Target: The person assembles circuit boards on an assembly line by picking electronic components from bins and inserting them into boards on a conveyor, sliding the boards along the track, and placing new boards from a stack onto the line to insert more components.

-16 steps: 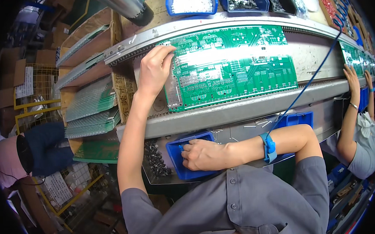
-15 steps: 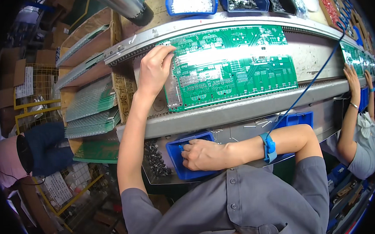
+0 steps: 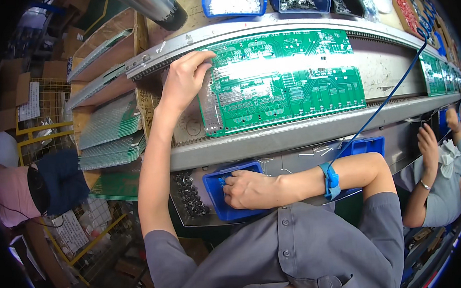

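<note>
Along a grey assembly-line surface (image 3: pixel 292 135), the left hand (image 3: pixel 183 81) presses spread fingers on the large green circuit board (image 3: pixel 284 78); the right hand (image 3: pixel 251 189) pinches inside the small blue plastic bin (image 3: pixel 214 184). Best hold the board steady.

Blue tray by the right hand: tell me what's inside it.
The right hand reaches into the blue tray, fingers on a small blue part. Otherwise bare blue floor shows; anything beneath the hand is hidden.
</note>
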